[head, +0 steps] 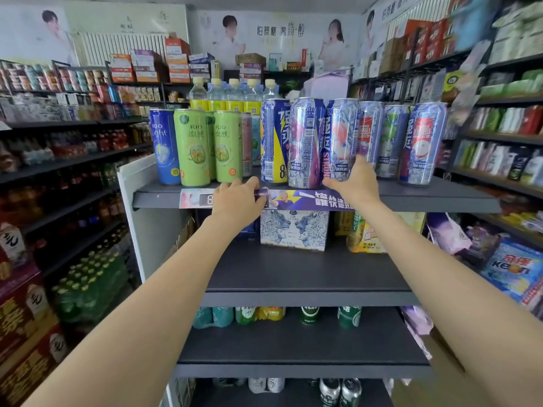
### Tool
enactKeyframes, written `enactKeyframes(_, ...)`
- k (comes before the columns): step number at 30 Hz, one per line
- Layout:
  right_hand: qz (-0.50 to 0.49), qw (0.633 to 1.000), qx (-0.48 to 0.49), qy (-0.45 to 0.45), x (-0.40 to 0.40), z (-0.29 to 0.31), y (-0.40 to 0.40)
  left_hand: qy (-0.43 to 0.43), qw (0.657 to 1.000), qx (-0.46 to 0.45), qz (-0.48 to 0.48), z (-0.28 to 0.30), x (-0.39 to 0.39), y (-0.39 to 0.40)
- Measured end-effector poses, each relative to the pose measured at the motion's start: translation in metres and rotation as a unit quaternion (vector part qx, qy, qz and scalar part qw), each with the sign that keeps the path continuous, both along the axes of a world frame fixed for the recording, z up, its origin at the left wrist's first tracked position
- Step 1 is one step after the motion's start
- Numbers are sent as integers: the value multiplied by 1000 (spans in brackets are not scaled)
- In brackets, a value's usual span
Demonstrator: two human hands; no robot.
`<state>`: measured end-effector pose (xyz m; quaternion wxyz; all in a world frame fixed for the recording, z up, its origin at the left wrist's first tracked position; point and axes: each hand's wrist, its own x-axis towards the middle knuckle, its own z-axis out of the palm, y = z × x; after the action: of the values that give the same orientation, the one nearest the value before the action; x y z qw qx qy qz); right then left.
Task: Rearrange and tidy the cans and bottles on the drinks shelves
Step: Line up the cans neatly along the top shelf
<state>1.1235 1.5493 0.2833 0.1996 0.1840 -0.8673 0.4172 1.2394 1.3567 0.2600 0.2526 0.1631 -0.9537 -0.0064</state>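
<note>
On the top shelf (440, 198) stands a row of tall cans: a blue one (164, 148), two green ones (192, 148), a blue-and-yellow one (274, 139), and several blue-white ones to the right. My right hand (355, 180) grips the base of the blue-white can with a peach picture (340, 136). My left hand (238, 199) rests on the shelf's front edge, its fingers curled over the price strip (308, 199), just below the green cans. Bottles with yellow labels (232, 95) stand behind the cans.
A boxed drink pack (293, 229) and yellow packs (367, 233) sit on the second shelf, cans on the lower shelves (346, 315). Stocked shelves run along the left (58, 163) and right (499, 136). The front parts of the second and third shelves are bare.
</note>
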Motion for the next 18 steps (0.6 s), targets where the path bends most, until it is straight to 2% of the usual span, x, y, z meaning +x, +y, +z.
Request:
enactKeyframes(9, -67, 997, 27, -1, 0, -4, -14, -3, 1000, -14, -2, -4, -3, -4)
enactKeyframes(13, -61, 997, 36, -13, 2, -4, -11, -5, 1000, -19, -5, -4, -2, -3)
enactKeyframes(18, -61, 998, 2, 4, 1, -9, -7, -2, 1000, -15, 0, -4, -3, -2)
